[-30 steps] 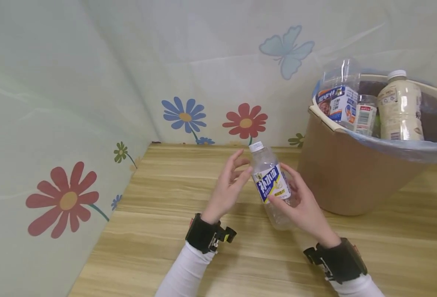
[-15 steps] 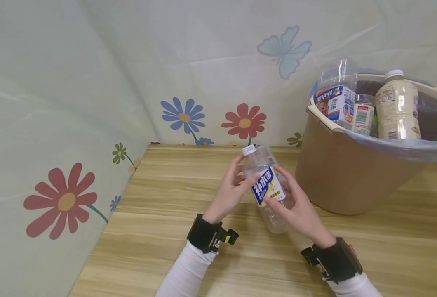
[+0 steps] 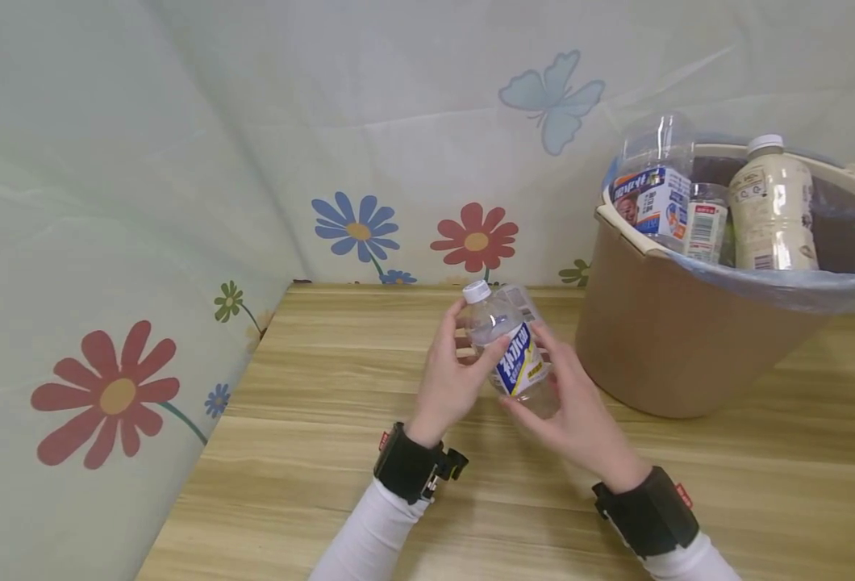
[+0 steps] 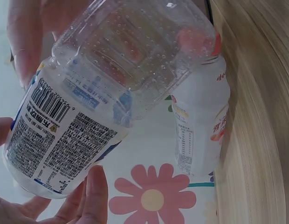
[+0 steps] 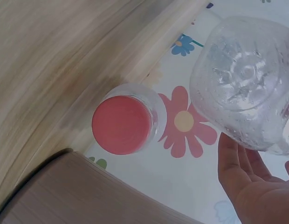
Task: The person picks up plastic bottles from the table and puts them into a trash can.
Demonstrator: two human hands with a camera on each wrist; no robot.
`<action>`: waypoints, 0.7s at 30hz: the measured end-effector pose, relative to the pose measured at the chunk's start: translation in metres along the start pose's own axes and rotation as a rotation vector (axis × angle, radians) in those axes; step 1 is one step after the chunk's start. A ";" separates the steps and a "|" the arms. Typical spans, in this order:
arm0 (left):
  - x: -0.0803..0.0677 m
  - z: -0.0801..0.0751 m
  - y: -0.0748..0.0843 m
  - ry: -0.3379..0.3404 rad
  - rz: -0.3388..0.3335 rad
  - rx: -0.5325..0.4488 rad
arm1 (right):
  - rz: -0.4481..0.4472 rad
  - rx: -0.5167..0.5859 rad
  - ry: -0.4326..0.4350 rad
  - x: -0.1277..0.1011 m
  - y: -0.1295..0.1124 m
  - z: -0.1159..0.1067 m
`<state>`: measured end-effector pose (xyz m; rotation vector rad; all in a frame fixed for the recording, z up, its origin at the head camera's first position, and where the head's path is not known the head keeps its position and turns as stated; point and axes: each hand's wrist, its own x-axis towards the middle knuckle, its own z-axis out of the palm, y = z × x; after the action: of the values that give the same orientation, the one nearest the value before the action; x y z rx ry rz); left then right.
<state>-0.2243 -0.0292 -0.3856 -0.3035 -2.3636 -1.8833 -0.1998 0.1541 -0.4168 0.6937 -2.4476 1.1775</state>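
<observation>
In the head view, a clear plastic drink bottle (image 3: pixel 520 359) with a white cap and blue, white and yellow label is held tilted above the table. My left hand (image 3: pixel 449 375) grips its upper part, thumb across the front. The right hand (image 3: pixel 576 420) holds the lower part, thumb in front and fingertips by the label's far edge. Behind it, a second bottle (image 4: pixel 198 116) lies on its side along the wall in the left wrist view. Its red cap (image 5: pixel 121 125) faces the right wrist camera; the held bottle and right hand mostly hide this second bottle in the head view.
A brown bin (image 3: pixel 641 339) with a blue liner stands at the right on the wooden table (image 3: pixel 326 452). Several used bottles stick up from it, including a cream bottle (image 3: pixel 774 214) and a clear labelled bottle (image 3: pixel 656 194). A printed flower wall (image 3: pixel 398 161) borders the table.
My left hand has come from beside the bottle to grip it. The bottle has shifted left and tilted, its lower end drawn up. More of the lying bottle behind now shows.
</observation>
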 end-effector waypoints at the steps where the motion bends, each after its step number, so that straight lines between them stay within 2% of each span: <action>1: 0.000 0.001 0.000 0.004 -0.002 0.005 | -0.008 -0.019 0.006 0.000 0.000 0.000; 6: -0.001 0.003 0.000 0.004 0.015 0.019 | -0.014 -0.084 0.015 0.000 0.000 0.001; 12: -0.001 0.005 -0.001 -0.002 0.034 0.030 | -0.009 -0.089 0.017 0.000 0.000 0.000; 21: -0.003 0.005 0.000 -0.028 0.032 0.022 | 0.021 0.002 0.042 0.000 0.002 -0.001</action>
<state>-0.2208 -0.0246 -0.3873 -0.3655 -2.3808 -1.8501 -0.2007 0.1555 -0.4174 0.6385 -2.4256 1.1905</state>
